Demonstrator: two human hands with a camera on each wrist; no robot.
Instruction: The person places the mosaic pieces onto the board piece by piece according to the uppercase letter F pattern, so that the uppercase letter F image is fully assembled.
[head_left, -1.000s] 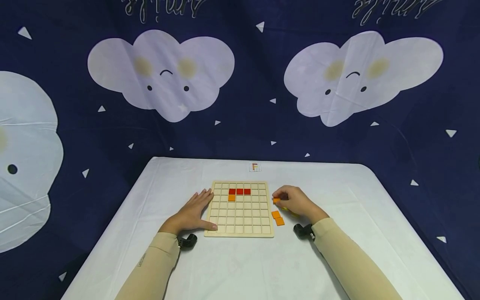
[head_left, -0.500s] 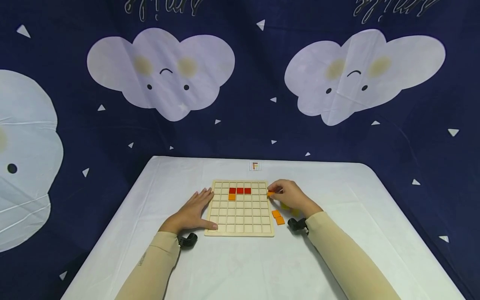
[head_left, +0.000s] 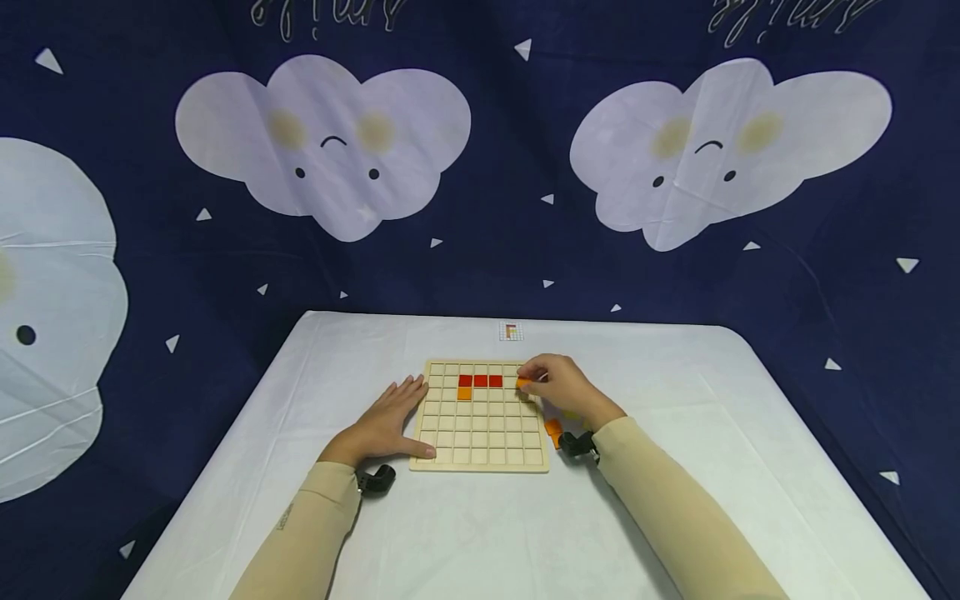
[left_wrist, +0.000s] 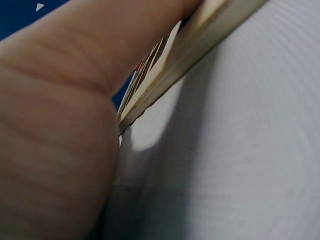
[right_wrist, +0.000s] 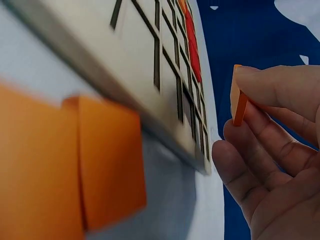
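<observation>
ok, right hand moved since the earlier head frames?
Yes. The right hand went left and slightly farther from the person, from beside the board's right edge to reaching over it.

Head view evenly lit; left wrist view dim, tablecloth (left_wrist: 260, 125) shadowed; right wrist view: orange tiles (right_wrist: 112, 165) blurred.

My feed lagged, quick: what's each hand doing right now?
Left hand: open, fingers spread, at the left edge of the grid board.
Right hand: holding one orange tile, pinched between thumb and fingers.
</observation>
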